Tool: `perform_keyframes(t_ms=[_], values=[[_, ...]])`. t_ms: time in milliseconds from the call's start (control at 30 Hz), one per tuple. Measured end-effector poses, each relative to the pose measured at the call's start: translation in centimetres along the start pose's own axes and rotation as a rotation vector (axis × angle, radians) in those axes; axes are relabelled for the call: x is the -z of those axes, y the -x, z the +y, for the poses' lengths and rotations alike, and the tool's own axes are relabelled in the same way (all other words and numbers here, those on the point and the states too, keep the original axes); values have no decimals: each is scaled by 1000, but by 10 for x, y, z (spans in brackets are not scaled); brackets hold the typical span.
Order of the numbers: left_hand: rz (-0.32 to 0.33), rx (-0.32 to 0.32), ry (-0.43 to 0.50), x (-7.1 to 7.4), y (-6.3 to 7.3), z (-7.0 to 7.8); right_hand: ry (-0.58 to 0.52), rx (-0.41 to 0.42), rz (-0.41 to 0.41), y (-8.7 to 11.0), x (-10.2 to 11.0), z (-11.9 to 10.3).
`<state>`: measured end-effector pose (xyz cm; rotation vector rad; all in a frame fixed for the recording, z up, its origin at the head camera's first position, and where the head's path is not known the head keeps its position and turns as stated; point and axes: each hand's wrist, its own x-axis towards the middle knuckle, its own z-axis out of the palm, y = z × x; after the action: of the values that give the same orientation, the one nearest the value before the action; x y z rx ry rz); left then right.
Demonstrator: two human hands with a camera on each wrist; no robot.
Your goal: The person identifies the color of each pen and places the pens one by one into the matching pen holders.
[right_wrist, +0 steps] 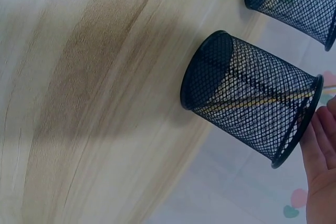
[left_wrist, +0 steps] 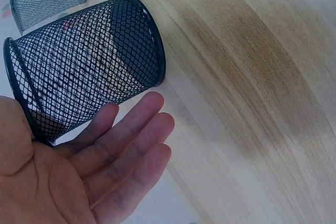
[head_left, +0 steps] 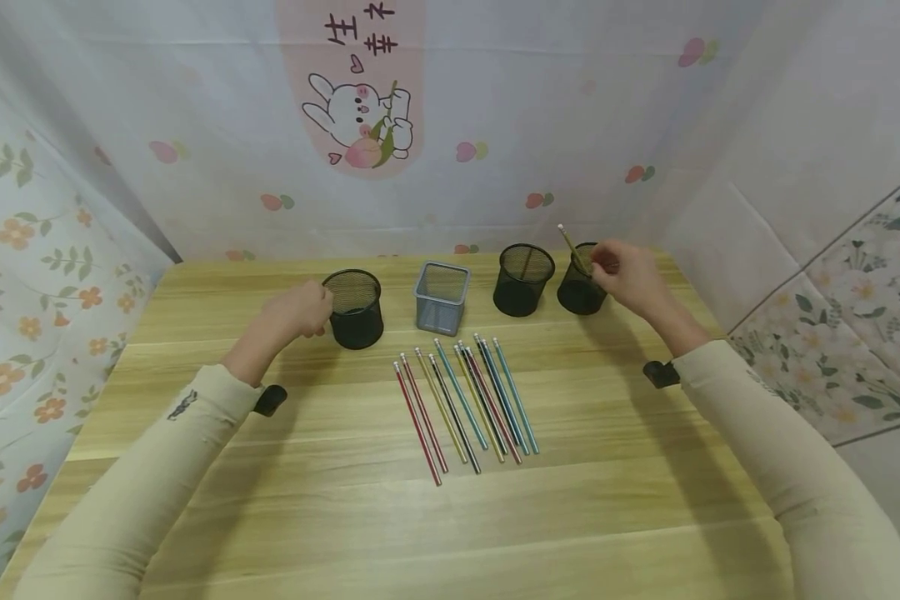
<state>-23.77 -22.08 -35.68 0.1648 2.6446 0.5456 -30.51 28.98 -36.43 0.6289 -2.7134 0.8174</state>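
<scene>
My left hand point(head_left: 297, 309) is at the left side of a black round mesh pen cup point(head_left: 357, 321). In the left wrist view its fingers point(left_wrist: 131, 148) are loosely extended alongside the cup, with the palm near the rim. My right hand point(head_left: 628, 271) is at the rim of the far-right black mesh cup point(head_left: 581, 293). A yellow pencil point(head_left: 572, 245) leans in that cup, eraser end up. The right wrist view shows it through the mesh, with the fingers point(right_wrist: 315, 148) right at the rim; part of this hand lies outside the frame.
Between these cups stand a grey square mesh holder point(head_left: 440, 310) and another black cup point(head_left: 520, 292). Several pencils lie in a loose row, among them a red pencil point(head_left: 418, 425) and a blue pencil point(head_left: 517, 398). Behind the wooden table point(head_left: 330, 533) hangs a printed cloth point(head_left: 495, 100).
</scene>
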Motion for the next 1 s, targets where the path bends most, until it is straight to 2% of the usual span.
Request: perform_keyframes(t_ms=[267,600,1000], values=[[1,2,-22,0,1,3,-11,16,7,3,6,-2],[-10,-26,-63,0,1,5,1,103,32,11,6,-12],[-15,-5,-32,-1,-1,3,-4,231,81,18,4,-31]])
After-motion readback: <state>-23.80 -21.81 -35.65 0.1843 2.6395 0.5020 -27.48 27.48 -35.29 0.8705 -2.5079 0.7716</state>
